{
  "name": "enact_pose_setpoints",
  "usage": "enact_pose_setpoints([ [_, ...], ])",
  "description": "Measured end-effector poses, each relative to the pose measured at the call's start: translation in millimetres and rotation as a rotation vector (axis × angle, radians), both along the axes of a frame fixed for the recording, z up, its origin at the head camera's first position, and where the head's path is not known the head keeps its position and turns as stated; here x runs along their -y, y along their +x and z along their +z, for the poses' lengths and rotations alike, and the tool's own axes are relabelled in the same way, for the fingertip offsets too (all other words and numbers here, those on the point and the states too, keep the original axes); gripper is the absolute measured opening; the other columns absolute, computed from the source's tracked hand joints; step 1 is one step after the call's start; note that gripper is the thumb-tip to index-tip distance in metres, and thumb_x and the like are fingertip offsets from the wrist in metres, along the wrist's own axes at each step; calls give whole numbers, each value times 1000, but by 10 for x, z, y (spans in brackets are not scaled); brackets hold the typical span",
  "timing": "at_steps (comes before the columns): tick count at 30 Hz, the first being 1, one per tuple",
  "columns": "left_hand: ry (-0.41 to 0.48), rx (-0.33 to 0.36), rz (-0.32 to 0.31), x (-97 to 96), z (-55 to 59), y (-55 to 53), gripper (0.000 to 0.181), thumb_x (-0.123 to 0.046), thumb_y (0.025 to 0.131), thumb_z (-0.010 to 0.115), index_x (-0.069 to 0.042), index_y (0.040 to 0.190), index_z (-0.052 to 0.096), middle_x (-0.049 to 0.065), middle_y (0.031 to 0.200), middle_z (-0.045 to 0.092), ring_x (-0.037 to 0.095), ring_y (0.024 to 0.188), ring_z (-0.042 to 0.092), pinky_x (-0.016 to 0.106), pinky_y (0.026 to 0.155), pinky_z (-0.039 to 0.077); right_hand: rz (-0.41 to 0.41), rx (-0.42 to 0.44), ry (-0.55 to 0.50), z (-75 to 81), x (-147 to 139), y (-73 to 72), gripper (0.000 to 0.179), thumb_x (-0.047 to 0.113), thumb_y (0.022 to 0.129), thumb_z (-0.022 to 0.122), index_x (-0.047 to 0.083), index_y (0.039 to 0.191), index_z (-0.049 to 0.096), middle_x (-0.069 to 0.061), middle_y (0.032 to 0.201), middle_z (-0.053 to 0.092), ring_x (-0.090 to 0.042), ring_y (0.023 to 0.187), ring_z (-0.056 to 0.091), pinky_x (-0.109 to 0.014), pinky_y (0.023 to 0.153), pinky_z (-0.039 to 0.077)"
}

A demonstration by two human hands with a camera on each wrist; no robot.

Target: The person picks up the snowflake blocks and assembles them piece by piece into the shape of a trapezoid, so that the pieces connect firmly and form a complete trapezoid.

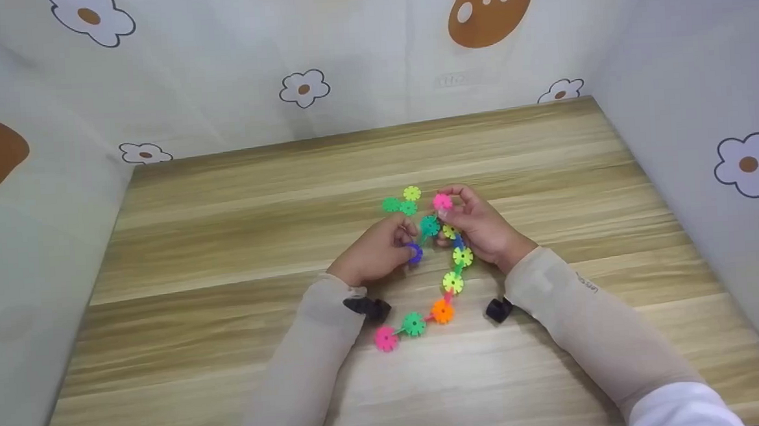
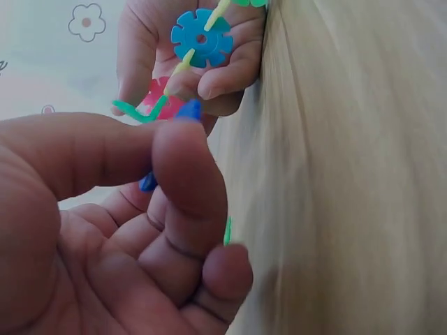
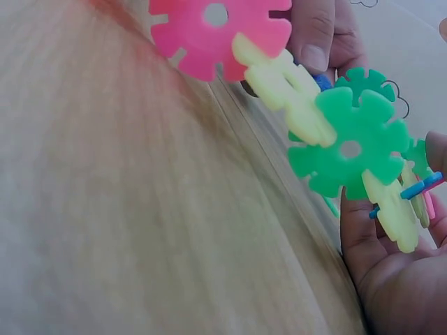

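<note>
My left hand point(image 1: 376, 249) pinches a single blue notched disc point(image 1: 415, 253) between thumb and forefinger; in the left wrist view this blue disc point(image 2: 188, 110) shows nearly edge-on. To its right, my right hand point(image 1: 482, 226) holds the upper end of a chain of interlocked notched plastic discs. A pink disc point(image 1: 442, 201) sits at its fingertips, with a teal-green disc point(image 1: 429, 225) between the two hands. From the right hand the chain runs down past a yellow disc point(image 1: 452, 282) and an orange disc point(image 1: 443, 311) to a pink end disc point(image 1: 386, 338).
Just beyond the hands lie a yellow disc point(image 1: 411, 193) and two green discs point(image 1: 391, 204) on the wood-grain table point(image 1: 225, 247). Patterned walls point(image 1: 217, 85) stand behind and at both sides. A black wrist device point(image 1: 369, 309) shows at the left cuff.
</note>
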State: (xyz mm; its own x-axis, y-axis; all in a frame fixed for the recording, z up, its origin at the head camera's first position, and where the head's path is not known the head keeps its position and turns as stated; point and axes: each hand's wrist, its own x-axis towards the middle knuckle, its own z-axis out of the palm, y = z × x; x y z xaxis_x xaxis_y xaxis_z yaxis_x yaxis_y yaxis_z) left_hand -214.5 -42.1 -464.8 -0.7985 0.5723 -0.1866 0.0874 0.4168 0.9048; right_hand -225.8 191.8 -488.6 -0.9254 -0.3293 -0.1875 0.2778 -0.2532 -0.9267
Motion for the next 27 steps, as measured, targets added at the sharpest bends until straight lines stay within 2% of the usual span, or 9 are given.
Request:
enact_pose_setpoints([
  [5,27,10,-13,-18,-2,14,23,-2,97,64,-7,118,54,3,85,61,16,70,63,28,78,52,0,-9,2,-1,6,0,35,4,105,60,12,136,45,-3,102,68,-16,79,68,-31,71,62],
  [12,83,38,-21,-19,-39,0,22,1,98,62,-6,117,54,3,82,59,18,65,63,26,67,51,-4,4,9,14,3,6,40,4,107,58,8,142,39,-4,102,65,-15,71,64,-30,71,62],
  [20,90,44,-20,-19,-24,7,24,1,98,61,-5,119,55,3,84,60,18,66,62,26,63,49,-13,16,8,23,12,1,45,4,107,57,6,146,36,-4,101,63,-15,68,63,-30,69,62],
  [27,94,48,0,-21,-38,4,23,2,97,61,-6,118,56,4,83,60,18,65,61,25,61,50,-10,9,3,13,3,0,43,4,106,58,7,144,39,-4,100,63,-15,69,64,-31,69,62],
])
